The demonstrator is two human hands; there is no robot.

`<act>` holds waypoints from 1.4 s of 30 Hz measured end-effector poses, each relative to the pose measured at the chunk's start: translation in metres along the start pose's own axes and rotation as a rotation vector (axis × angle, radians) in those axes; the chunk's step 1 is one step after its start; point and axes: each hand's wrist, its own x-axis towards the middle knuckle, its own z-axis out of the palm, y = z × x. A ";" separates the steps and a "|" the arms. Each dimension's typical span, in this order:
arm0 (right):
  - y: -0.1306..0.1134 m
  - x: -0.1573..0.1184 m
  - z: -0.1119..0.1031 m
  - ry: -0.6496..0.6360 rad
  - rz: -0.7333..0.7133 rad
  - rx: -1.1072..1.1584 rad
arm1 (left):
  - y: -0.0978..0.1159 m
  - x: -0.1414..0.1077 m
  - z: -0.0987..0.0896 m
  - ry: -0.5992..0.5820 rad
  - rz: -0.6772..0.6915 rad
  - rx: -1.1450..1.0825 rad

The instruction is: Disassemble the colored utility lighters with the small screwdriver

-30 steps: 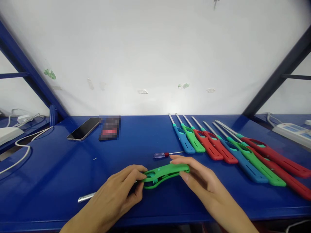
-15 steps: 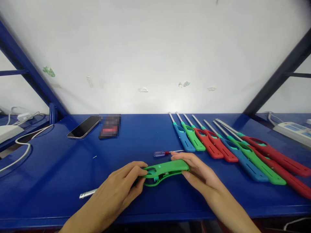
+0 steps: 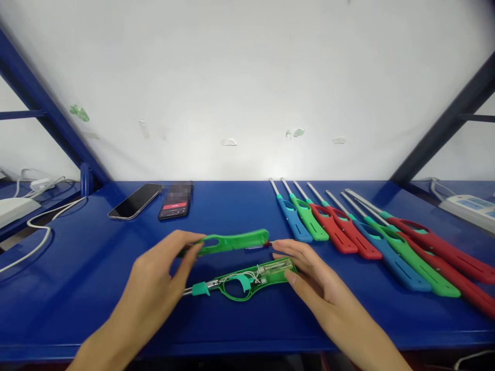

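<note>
Between the thumb and fingers of my left hand (image 3: 158, 281) is a green casing half (image 3: 237, 240), lifted off and raised behind the rest of the lighter. In front of it lies the opened green lighter (image 3: 251, 286), its wires, teal trigger and clear fuel tank exposed. My right hand (image 3: 315, 278) grips the handle end of that opened lighter, thumb on the near side and fingers behind. The lighter's metal tube runs left, partly hidden by my left hand. A screwdriver (image 3: 255, 248) lies just beyond the raised half and is mostly covered by it.
Several blue, green and red lighters (image 3: 371, 237) lie side by side on the right of the blue table (image 3: 77, 288). Two phones (image 3: 135, 201) rest at the back left. A white cable (image 3: 48, 232) curls at the left edge; a power strip (image 3: 469, 208) sits far right.
The green casing half has come away from the lighter, lifted up and back by my left hand. The lighter's inside now shows. My right hand has stayed at the handle end.
</note>
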 end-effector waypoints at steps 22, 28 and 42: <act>0.007 -0.002 0.004 0.090 0.004 -0.203 | -0.036 0.007 -0.066 -0.468 -0.585 0.535; 0.006 -0.001 0.004 0.102 -0.013 -0.233 | -0.034 0.010 -0.060 -0.501 -0.554 0.520; 0.010 -0.002 0.004 0.105 -0.001 -0.263 | -0.079 0.008 -0.073 -0.428 -0.618 0.623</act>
